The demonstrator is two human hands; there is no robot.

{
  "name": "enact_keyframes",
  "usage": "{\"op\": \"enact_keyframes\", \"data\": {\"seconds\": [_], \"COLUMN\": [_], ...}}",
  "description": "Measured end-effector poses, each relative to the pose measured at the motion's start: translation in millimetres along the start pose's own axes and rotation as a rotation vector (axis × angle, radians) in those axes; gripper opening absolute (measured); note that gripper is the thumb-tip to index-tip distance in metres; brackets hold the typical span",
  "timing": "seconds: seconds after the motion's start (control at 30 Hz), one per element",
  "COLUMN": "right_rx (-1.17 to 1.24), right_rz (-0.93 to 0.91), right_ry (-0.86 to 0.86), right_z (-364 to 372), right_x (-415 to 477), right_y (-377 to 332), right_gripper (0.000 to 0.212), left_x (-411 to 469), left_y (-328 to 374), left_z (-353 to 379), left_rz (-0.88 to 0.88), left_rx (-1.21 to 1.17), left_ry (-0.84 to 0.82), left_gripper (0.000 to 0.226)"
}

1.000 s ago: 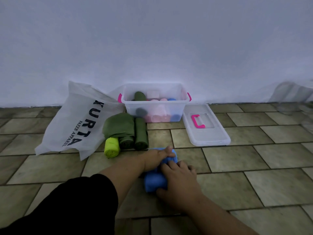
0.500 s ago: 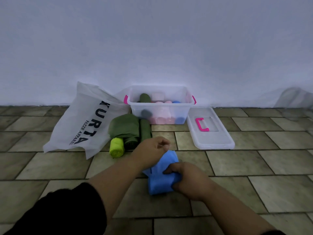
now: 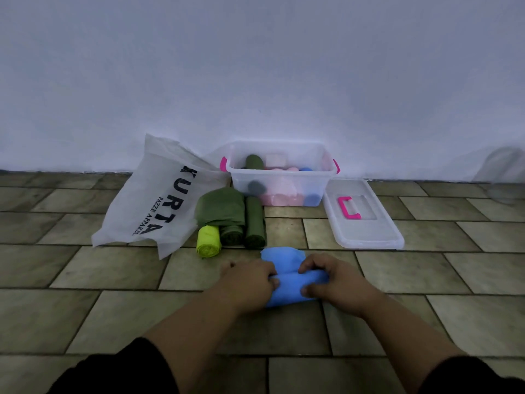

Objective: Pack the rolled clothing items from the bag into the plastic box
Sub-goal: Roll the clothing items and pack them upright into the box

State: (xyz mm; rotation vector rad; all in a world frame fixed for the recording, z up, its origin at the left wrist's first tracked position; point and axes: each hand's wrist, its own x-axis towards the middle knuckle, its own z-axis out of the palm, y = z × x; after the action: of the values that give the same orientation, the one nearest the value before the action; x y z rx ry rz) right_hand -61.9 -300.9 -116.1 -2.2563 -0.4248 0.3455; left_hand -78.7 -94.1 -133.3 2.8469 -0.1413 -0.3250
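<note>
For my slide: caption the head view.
Both hands, left hand and right hand, roll a blue garment before the plastic box.

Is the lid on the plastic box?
No, the clear plastic lid with the pink handle lies flat on the tiled floor, right of the open clear plastic box.

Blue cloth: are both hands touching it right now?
Touching. The head view shows the left hand and right hand each gripping an end of the blue cloth, fingers curled over its rolled edge.

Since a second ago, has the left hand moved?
Yes. The left hand has slid from on top of the blue cloth to its left end, judged against the yellow roll.
</note>
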Motion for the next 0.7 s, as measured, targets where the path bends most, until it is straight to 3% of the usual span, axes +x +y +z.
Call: {"op": "enact_keyframes", "data": {"seconds": [0.07,0.13,0.2,0.3,0.4,0.5,0.6,0.7], "right_rx": [-0.017,-0.040,-0.104,-0.261,-0.469,-0.508,-0.614,-0.652], "right_rz": [-0.008,-0.002,-0.019,-0.039,-0.130,-0.314,-0.304,-0.194], "right_ry": [0.064,0.104,0.109,0.117,0.213,0.239,0.208,0.170], "right_z": [4,7,7,9,17,25,25,17], "right_x": [-2,0,3,5,3,-1,6,19], "right_y": [5,7,7,6,6,2,1,-4], "right_gripper": [0.028,0.025,0.026,0.031,0.036,0.037,0.044,0.044], "left_x": [4,3,-3,-9,-2,10,19,20], "left_y": [-1,-1,-1,-1,-4,-4,-2,1], "left_z": [-4,-4,3,16,19,8,-5,-9], "left_rz": [-0.023,0.006,0.130,0.282,0.232,0.149,0.055,-0.102], "left_rx": [0.060,0.108,0.102,0.043,0.010,0.053,0.071,-0.122], "left_ry": [0.005,0.111,0.298,0.307,0.286,0.223,0.128,0.327], "left_gripper": [0.032,0.034,0.034,0.045,0.045,0.040,0.038,0.043]}}
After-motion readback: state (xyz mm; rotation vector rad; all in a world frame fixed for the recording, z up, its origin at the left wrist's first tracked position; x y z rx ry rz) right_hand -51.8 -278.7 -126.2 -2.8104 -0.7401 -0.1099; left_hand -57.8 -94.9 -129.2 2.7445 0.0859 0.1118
